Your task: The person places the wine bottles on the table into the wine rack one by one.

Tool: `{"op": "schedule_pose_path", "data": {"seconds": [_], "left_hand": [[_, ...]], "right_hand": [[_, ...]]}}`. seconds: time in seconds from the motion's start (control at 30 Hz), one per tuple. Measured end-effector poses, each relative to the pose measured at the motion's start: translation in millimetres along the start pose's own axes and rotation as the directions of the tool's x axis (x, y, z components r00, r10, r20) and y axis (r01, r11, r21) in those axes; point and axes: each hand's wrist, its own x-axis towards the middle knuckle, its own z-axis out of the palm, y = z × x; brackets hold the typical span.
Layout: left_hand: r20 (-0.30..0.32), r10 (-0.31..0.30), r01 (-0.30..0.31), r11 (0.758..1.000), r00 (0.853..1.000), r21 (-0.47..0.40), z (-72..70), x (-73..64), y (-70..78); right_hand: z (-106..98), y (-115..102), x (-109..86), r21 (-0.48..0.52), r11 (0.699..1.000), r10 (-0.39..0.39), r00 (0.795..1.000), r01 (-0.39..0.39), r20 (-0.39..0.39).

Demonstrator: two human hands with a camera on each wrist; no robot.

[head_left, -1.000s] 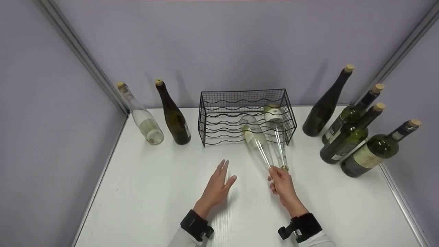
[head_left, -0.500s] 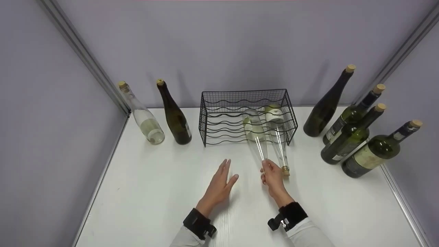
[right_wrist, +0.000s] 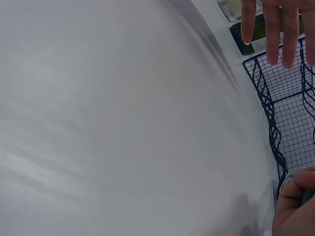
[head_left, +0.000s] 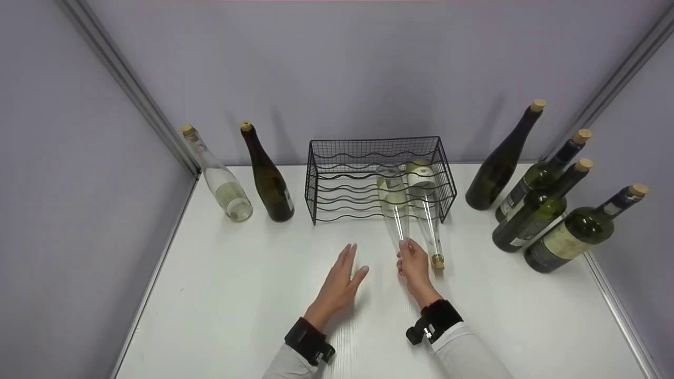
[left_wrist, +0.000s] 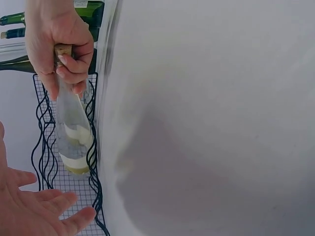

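My right hand (head_left: 415, 267) grips the neck of a clear glass bottle (head_left: 394, 202) whose base lies inside the black wire wine rack (head_left: 342, 217). In the left wrist view, a cork (left_wrist: 63, 49) shows at the top of that neck, among the curled fingers. A second clear bottle (head_left: 424, 205) lies in the rack just to its right, its corked neck pointing toward me. My left hand (head_left: 337, 284) hovers over the table left of the held bottle, fingers straight, thumb apart, holding nothing. In the right wrist view, the left hand (right_wrist: 283, 24) appears with fingers extended.
At left stand a clear corked bottle (head_left: 226, 192) and a brown one (head_left: 269, 184). On the right stand a dark bottle (head_left: 495, 168) and several green wine bottles (head_left: 574, 234), all corked. Grey panels (head_left: 337, 68) wall the white table (head_left: 237, 305).
My right hand has moved left and slightly forward with the clear bottle, whose body now lies straighter and deeper in the rack. The left hand has barely shifted.
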Motion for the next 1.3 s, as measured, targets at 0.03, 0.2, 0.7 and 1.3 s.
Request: {"op": "schedule_pose_path", "data": {"seconds": [0.03, 0.2, 0.7, 1.3], "left_hand": [[0.001, 0.000, 0.000, 1.000, 1.000, -0.002, 0.4, 0.0, -0.4], [0.009, -0.007, 0.007, 1.000, 1.000, -0.006, 2.3, 0.5, -1.4], [0.014, -0.009, 0.009, 1.000, 1.000, 0.013, 5.0, 0.0, -1.9], [0.025, -0.022, 0.022, 1.000, 0.999, -0.001, 6.1, -0.3, -0.5]], "right_hand": [[0, 1, 0.4, -0.006, 1.000, 0.002, 1.000, -0.002, 0.002], [0, 6, 3.1, -0.040, 0.999, -0.001, 1.000, 0.001, -0.005], [4, 4, 15.7, -0.115, 0.993, -0.005, 1.000, 0.008, 0.027], [12, 5, 13.0, -0.298, 0.954, -0.010, 1.000, 0.006, -0.011]]}}
